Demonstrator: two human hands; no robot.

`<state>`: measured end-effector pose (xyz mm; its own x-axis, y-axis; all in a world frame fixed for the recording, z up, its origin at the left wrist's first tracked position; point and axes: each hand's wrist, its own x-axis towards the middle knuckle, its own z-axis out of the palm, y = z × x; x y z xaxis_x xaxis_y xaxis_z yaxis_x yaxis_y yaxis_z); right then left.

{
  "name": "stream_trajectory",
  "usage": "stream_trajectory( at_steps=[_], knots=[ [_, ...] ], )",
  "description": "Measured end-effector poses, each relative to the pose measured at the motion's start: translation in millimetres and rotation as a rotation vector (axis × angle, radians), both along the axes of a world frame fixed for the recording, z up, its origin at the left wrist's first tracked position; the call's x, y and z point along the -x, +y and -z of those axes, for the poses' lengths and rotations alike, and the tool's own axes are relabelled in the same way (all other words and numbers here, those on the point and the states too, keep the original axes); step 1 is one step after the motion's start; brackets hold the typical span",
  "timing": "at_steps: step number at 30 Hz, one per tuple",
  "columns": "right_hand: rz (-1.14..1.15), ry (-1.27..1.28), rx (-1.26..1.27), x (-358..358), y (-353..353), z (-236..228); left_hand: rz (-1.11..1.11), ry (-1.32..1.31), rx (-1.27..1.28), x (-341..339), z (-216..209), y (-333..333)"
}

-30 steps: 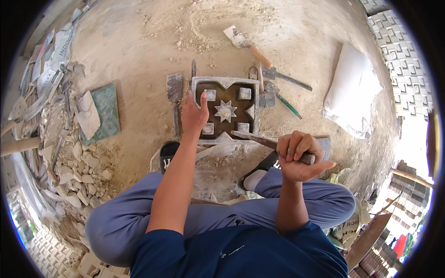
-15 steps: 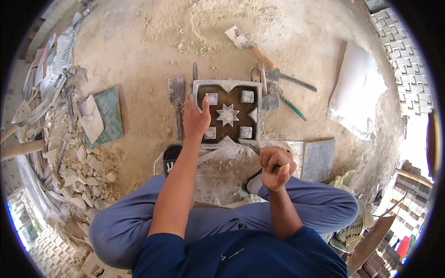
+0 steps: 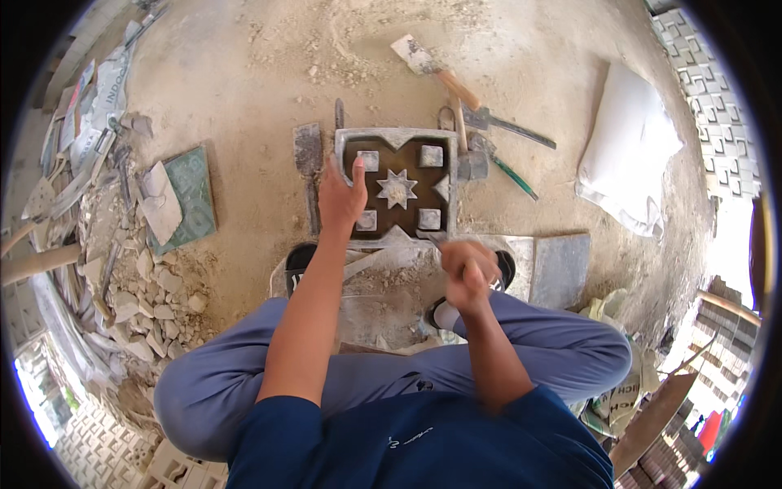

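Observation:
A square metal mould point(image 3: 452, 187) lies on the ground in front of me. Inside are four-sided blocks near its corners, an eight-pointed star in the middle and a dark, wet-looking bottom. My left hand point(image 3: 342, 196) grips the mould's left wall, thumb on the inner side and fingers over the outside. A slim metal tool with a narrow blade point(image 3: 430, 236) is closed in my right hand point(image 3: 470, 269); its tip meets the mould's near edge, right of the middle. The fist hides its handle, and motion blurs that hand slightly.
Left of the mould lies a flat trowel point(image 3: 308, 151). Beyond its right side are a wooden-handled scraper point(image 3: 440, 69), a hammer point(image 3: 472, 165) and a green-handled tool point(image 3: 513, 175). A white sack point(image 3: 627, 147), a grey slab point(image 3: 560, 269), a green tile point(image 3: 191, 191) and rubble point(image 3: 151, 310) lie around.
My right hand has moved left and slightly away from me, carrying the tool along the mould's near edge. The left hand keeps its hold on the left wall.

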<state>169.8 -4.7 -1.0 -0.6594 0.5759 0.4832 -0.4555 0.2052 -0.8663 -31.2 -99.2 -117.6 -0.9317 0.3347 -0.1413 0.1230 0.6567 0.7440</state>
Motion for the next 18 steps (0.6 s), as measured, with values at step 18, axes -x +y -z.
stream_trajectory(
  at_steps=[18],
  knots=[
    [0.025, -0.009, 0.083, -6.3, 7.6, -26.7, -0.03, 0.0, 0.004, -10.0, 4.3, -5.5]
  ],
)
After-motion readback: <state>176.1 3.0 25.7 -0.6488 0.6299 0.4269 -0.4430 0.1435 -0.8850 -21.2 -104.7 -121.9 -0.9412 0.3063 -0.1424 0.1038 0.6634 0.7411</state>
